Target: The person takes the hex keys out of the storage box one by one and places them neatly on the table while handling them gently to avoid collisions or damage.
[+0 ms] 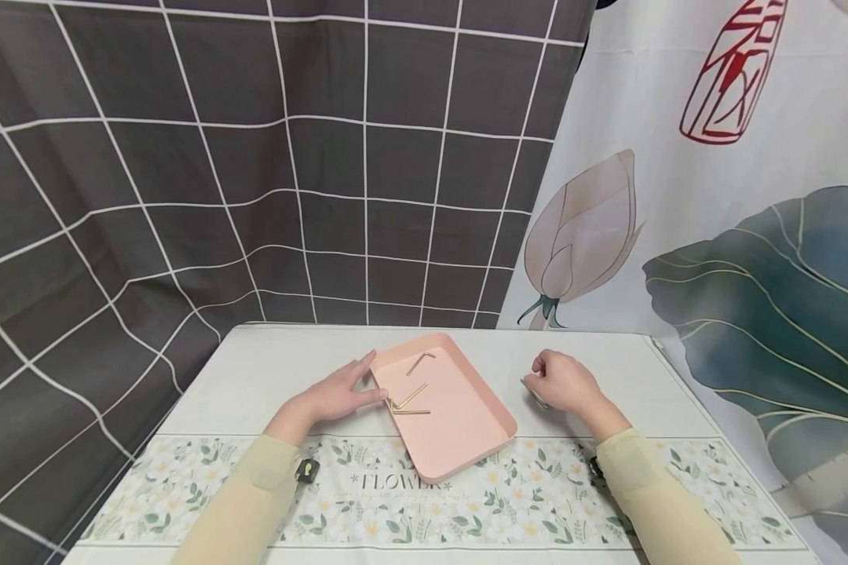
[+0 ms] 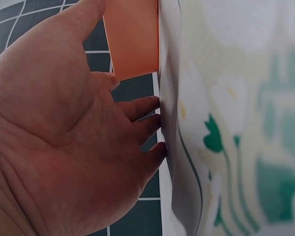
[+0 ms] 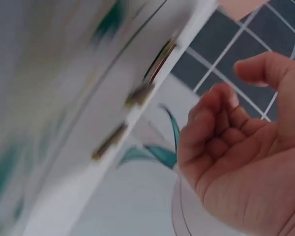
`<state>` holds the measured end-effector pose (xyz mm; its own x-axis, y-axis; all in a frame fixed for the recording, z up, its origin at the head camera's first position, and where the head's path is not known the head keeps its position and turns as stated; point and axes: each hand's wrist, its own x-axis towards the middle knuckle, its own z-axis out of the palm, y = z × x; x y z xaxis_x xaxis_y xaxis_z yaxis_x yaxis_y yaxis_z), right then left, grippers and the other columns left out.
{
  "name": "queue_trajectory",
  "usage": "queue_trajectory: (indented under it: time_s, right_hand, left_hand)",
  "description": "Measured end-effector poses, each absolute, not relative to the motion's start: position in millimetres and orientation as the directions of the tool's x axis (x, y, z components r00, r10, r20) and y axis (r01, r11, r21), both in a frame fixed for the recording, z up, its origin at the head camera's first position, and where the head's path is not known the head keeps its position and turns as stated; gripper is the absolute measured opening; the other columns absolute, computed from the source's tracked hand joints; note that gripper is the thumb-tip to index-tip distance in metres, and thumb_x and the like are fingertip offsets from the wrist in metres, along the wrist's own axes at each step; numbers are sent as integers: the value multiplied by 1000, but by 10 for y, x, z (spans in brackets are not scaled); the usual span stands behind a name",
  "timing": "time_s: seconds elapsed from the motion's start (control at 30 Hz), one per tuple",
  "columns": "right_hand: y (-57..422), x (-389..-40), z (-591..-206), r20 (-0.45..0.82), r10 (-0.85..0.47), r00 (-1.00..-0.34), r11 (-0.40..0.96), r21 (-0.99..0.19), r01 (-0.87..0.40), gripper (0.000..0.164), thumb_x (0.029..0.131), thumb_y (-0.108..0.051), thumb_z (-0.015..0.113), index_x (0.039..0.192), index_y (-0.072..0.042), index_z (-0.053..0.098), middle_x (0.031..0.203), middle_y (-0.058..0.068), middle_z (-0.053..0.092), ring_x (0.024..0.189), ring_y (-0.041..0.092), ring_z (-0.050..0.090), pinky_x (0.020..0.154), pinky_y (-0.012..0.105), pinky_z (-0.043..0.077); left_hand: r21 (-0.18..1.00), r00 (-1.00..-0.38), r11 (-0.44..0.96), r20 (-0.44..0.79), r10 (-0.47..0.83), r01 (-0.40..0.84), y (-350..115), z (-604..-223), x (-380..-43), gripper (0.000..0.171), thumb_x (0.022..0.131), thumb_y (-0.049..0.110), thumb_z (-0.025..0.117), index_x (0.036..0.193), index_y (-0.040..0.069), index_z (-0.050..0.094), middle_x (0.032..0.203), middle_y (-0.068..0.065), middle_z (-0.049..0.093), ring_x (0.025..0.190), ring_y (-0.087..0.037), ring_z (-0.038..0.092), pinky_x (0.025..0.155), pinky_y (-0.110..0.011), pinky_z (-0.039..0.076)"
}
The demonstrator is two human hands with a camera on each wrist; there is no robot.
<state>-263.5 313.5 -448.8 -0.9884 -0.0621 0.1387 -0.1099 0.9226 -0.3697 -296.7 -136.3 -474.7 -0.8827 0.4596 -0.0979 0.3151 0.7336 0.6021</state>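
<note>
A shallow pink tray (image 1: 459, 416) lies askew on the table, with several gold L-shaped hex keys (image 1: 413, 413) in its left part. Along the tray's left side rests my left hand (image 1: 332, 392), fingers spread and fairly straight. Its thumb touches the rim, and the fingertips reach the table and the tray's (image 2: 132, 39) far corner in the left wrist view. To the right of the tray hovers my right hand (image 1: 565, 382), its fingers loosely curled and thumb apart, with nothing visible in it. Close by, a few blurred gold metal pieces (image 3: 109, 141) lie on the tabletop.
A white tablecloth (image 1: 254, 361) with a floral band and the word FLOWER covers the table. Behind it hangs a dark grid-patterned curtain (image 1: 325, 157). A pale curtain (image 1: 601, 94) with plant prints hangs at the right.
</note>
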Motion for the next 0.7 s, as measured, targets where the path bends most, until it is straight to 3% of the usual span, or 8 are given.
queue_trajectory:
  time_s: [0.7]
  right_hand:
    - [2958,-2621,-4431,189,-101,-977,916,-366,-166,19,92,-21,68,102,-5,69,82,1,63,70,18,56,65,39,50]
  left_hand:
    - [625,-882,719,-103,460,302,-1369,-4711,-2956,101,106,65,65,181,17,16,182,-25,21,169,-45,18,134,-70,18]
